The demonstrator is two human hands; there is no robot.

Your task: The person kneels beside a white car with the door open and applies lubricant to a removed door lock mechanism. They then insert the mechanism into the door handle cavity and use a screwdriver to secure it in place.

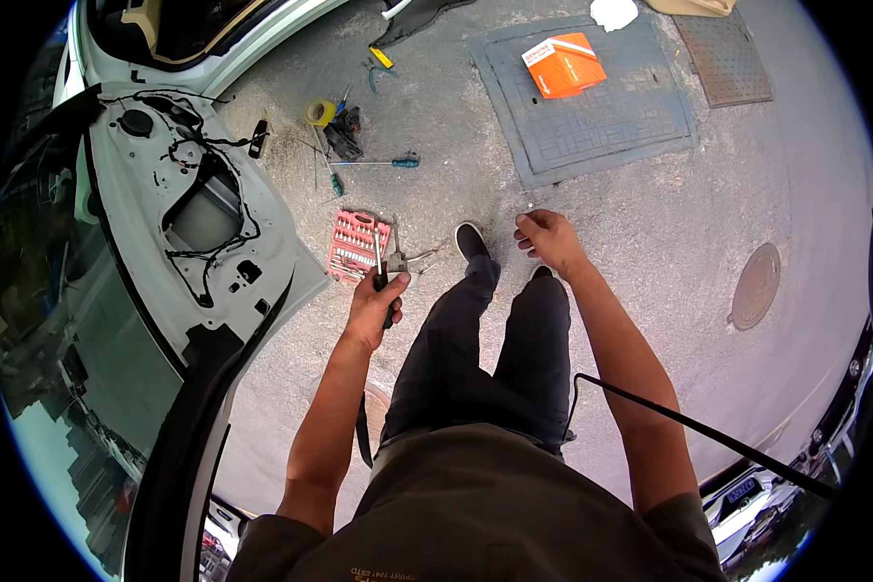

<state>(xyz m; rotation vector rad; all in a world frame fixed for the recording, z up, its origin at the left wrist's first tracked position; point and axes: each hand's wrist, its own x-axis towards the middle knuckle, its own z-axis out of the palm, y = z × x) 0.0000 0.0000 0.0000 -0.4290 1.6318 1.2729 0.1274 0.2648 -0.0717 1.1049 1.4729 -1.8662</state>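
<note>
Left hand (367, 312) is clamped on a black-handled screwdriver (380, 279), open red case (343, 217) of sockets (357, 239) on the ground just beyond; right hand (547, 239) curls loosely, can't tell if it's pinching anything.

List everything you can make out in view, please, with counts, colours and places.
car door: 1, white, open at left
tool case: 1, red, open, left of centre
screwdrivers: 2, teal handles, above the case
tape roll: 1, yellow, above the screwdrivers
bundle: 1, black, beside the tape
pliers: 1, teal, above the tape
small tool: 1, yellow, by the pliers
box: 1, orange and white, on large cover
large cover: 1, grey, upper right
metal plate: 1, brownish, top right
round cover: 1, brown, right
vehicles: count unclear, partly white, lower right
shoes: 2, black, centre
trousers: 1 pair, dark, lower centre
left hand: 1, bare, around black-handled tool
right hand: 1, bare, centre, contents unclear
</note>
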